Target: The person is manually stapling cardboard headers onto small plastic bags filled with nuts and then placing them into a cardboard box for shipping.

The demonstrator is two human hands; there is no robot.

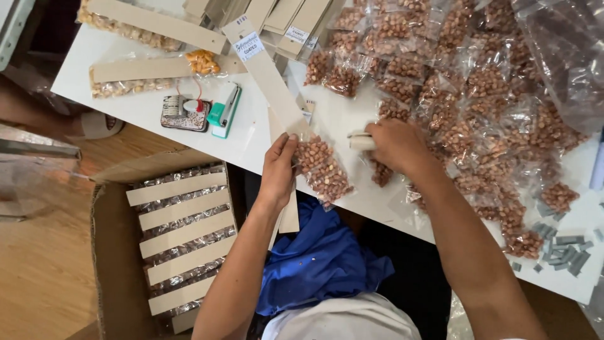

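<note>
Peanut bag (322,170) lies against cardboard strip (270,79); left hand (279,169) fingers pinch both together; right hand (393,143) fingers grip stapler (361,141) closed, aligned for fastening.

The person's 2 arms are bare from wrist to above the elbow; no sleeve, glove, watch, bracelet or ring is visible on either. The left hand (279,169) and the right hand (395,143) are both uncovered. A white garment (343,320) covers the upper body at the bottom edge of the view. Blue fabric (321,261), creased and dotted with small specks, covers the lap below the arms. No markings are visible on either garment.
</note>
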